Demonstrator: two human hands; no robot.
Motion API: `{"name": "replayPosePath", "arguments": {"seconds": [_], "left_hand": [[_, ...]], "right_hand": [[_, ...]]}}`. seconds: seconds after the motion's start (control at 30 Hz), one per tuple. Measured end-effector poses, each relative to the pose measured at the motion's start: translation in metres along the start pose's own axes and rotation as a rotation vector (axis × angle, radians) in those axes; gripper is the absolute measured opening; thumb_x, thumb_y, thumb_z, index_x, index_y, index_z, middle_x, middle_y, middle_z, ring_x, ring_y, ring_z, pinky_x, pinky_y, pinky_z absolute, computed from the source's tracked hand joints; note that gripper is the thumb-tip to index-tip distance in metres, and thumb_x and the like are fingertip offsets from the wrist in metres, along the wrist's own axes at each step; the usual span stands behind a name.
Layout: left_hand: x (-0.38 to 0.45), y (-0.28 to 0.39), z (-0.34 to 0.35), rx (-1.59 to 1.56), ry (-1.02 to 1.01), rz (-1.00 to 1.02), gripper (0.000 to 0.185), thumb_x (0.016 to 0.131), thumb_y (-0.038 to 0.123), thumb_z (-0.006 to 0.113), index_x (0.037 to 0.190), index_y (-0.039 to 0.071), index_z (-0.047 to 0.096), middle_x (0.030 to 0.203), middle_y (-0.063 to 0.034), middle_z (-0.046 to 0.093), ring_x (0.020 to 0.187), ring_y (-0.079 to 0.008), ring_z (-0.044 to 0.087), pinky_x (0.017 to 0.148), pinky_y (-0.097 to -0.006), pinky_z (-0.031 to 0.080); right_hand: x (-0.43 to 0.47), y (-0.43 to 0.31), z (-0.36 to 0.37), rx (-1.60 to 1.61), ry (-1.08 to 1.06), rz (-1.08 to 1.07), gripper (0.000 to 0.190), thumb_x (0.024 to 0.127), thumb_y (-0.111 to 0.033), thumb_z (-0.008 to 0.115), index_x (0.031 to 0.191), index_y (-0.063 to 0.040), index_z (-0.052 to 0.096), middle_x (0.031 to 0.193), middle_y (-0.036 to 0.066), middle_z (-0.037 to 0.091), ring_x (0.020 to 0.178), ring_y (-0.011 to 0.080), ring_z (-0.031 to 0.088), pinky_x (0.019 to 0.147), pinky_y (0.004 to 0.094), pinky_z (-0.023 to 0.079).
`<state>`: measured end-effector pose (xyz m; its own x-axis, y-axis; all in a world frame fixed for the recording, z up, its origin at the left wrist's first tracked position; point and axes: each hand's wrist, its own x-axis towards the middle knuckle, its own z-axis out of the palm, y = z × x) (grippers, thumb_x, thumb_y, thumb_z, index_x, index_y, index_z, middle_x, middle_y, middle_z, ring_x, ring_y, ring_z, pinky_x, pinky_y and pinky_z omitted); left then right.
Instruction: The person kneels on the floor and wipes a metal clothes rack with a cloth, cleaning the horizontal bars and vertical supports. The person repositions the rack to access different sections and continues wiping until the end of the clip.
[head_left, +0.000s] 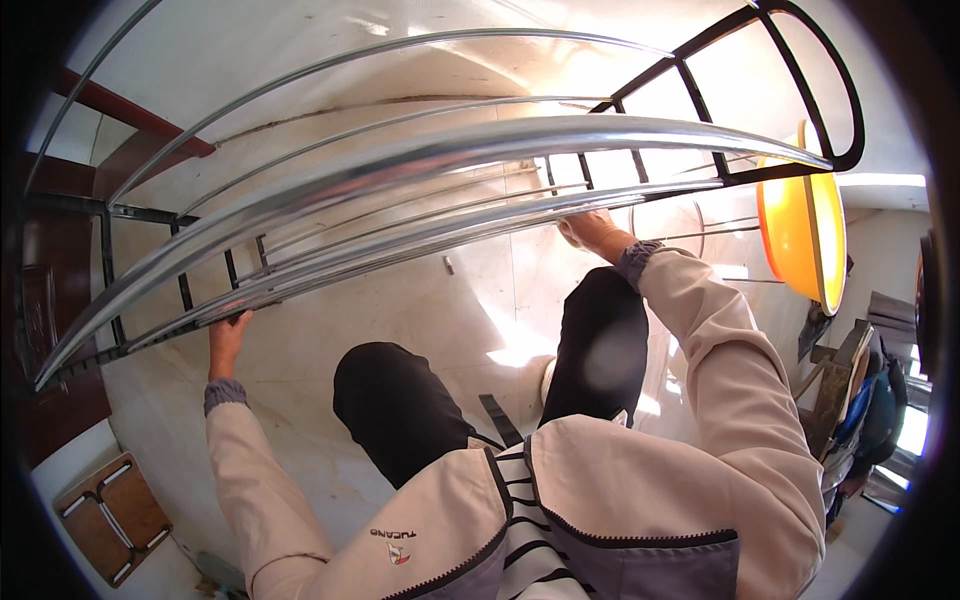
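A rack of shiny metal tubes with black end frames (480, 146) stretches across the view before me, its near side low over the floor. My left hand (231, 326) grips a lower rail near the rack's left end, fingers partly hidden by the tubes. Toward the right end, my right hand (589, 229) is closed around the low rails, its fingertips partly hidden. Both arms are spread wide, with my knees between them, below the rack.
Right of the rack stands a yellow basin (814, 225) on a thin metal stand. Bags and cloth items (870, 412) are piled at far right. A brown wooden stool (116, 517) lies at lower left, beneath dark red furniture (64, 300). A small pale object (448, 265) lies on the tiled floor.
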<state>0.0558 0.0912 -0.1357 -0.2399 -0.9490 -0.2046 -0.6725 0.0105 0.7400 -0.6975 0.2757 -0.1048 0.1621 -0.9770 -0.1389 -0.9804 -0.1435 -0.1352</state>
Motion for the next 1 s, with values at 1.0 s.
{"name": "replayPosePath", "arguments": {"seconds": [1.0], "left_hand": [[0.011,-0.058,-0.006,0.162,0.037,0.183,0.019,0.090,0.008,0.069,0.108,0.000,0.066,0.081,-0.0024,0.064,0.074,-0.0111,0.059,0.071,-0.0294,0.050]], "right_hand": [[-0.059,-0.014,0.065,2.450,0.640,0.858,0.043,0.101,-0.031,0.049,0.129,0.001,0.056,0.124,0.018,0.065,0.110,0.0319,0.066,0.099,0.0467,0.053]]}}
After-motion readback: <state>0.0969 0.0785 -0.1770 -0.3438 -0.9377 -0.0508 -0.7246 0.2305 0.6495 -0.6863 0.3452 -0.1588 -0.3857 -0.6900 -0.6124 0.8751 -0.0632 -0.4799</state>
